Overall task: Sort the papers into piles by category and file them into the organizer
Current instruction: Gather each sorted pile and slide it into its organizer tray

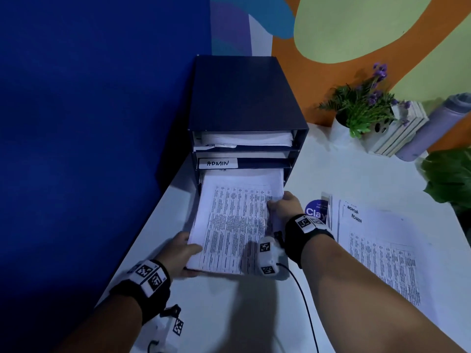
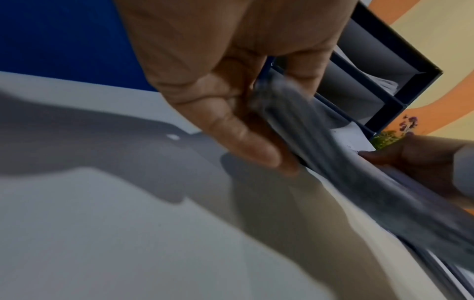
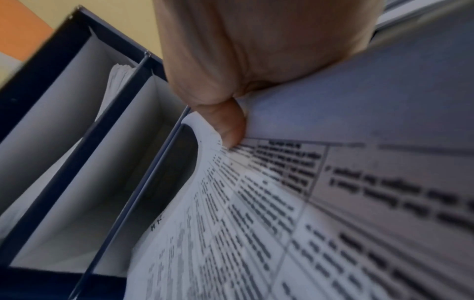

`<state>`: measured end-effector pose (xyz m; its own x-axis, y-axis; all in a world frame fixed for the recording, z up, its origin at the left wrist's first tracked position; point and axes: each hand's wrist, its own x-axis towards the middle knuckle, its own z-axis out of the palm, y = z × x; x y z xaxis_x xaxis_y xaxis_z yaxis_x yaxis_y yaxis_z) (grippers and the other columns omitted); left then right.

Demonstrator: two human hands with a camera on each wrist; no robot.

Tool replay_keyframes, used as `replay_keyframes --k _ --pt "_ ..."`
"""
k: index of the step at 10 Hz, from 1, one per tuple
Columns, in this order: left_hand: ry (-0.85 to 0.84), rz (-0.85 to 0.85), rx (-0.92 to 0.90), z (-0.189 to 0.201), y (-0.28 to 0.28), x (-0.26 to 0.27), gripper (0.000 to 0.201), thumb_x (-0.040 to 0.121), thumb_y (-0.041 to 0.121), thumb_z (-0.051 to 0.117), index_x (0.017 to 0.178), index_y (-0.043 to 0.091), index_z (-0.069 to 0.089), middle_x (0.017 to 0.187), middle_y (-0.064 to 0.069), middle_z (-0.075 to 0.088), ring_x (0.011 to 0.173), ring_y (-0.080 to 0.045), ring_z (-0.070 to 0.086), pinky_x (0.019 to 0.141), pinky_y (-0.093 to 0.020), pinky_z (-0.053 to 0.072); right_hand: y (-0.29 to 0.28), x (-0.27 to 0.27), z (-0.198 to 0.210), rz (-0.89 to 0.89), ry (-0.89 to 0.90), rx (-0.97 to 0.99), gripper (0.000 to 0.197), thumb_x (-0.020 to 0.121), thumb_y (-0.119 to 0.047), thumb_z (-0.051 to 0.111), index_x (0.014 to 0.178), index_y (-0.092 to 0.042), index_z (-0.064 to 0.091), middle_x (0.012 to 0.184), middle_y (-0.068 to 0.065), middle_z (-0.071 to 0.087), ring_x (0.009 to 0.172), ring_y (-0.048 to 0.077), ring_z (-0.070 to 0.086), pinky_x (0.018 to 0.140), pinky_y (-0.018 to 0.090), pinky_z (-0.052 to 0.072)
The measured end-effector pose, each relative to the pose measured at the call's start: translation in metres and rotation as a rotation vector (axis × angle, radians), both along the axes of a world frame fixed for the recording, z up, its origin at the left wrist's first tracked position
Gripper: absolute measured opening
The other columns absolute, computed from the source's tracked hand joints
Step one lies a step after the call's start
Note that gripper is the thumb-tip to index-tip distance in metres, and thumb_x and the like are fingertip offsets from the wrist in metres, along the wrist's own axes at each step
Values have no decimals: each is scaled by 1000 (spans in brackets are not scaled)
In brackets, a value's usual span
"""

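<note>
A dark blue organizer with three slots stands against the blue wall; its middle shelf carries an "ADMIN" label. A thick stack of printed table sheets lies half inside the bottom slot. My left hand grips the stack's near left corner, thumb on top. My right hand pinches its right edge, thumb on the print. The top slot holds a white pile. In the left wrist view the stack's edge runs blurred past my fingers.
Another pile of sheets marked ADMIN lies on the white table to the right, beside a blue round sticker. A potted plant with purple flowers, a white crate and a grey roll sit at the back right.
</note>
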<state>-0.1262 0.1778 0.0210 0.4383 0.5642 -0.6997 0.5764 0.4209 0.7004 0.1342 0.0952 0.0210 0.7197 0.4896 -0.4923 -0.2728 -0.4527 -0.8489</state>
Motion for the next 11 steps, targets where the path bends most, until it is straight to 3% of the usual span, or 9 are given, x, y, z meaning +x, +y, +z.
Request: replay_keyframes --k 2,3,4,5,6,7,8,10,11 --pt "-12 25 156 7 14 19 23 96 10 47 116 21 49 106 -6 64 62 -24 66 40 -22 40 3 4 -5 18 -42 -13 21 85 -16 59 106 -13 61 90 12 68 78 29 64 77 47 56" --pt "-24 50 256 4 30 43 22 96 11 47 116 17 52 103 -8 65 51 -17 54 38 -20 36 -10 2 -5 104 6 -7 26 88 -25 59 110 -10 59 86 9 63 80 27 59 72 42 52" --pt "-38 98 254 2 46 69 22 96 13 46 116 15 53 101 -8 61 54 -14 49 35 -16 35 -30 -6 -3 208 118 -59 24 96 -29 54 113 -12 55 90 7 64 67 22 63 54 31 52" --pt "-35 168 205 -5 62 89 29 98 20 47 126 15 50 96 -8 58 55 -13 51 40 -19 36 -29 -1 -6 144 -82 -83 15 94 -16 53 100 -3 56 81 14 63 49 20 52 44 25 40" --pt "-89 298 147 -9 69 109 38 99 25 50 132 8 45 82 -6 58 61 -15 55 51 -24 41 -9 9 -4 -53 -140 1 13 91 -3 49 86 -6 61 79 17 64 53 22 59 56 34 57" --pt "-197 450 48 -14 78 128 43 100 15 48 139 0 38 92 -11 59 67 -16 57 65 -27 52 14 19 -5 -90 -178 22 22 82 1 50 74 -15 62 77 15 70 71 33 70 73 45 61" --pt "-219 455 9 -14 88 140 41 100 2 41 137 -13 35 105 -15 53 68 -12 55 79 -30 53 30 31 -14 24 -264 -23 19 72 -7 57 81 -21 66 86 12 73 86 36 69 80 49 57" --pt "-328 462 -13 -9 99 155 43 95 -9 42 138 -12 36 127 -22 52 98 -18 53 65 -15 52 35 26 -6 128 -278 64 32 86 7 49 111 -9 61 100 10 64 95 27 58 86 35 46" --pt "-356 538 -38 -9 95 156 42 94 -9 43 136 -12 39 139 -25 48 101 -20 53 76 -22 53 20 23 -3 176 -272 5 46 91 5 49 136 -5 51 121 7 62 113 21 58 96 24 43"
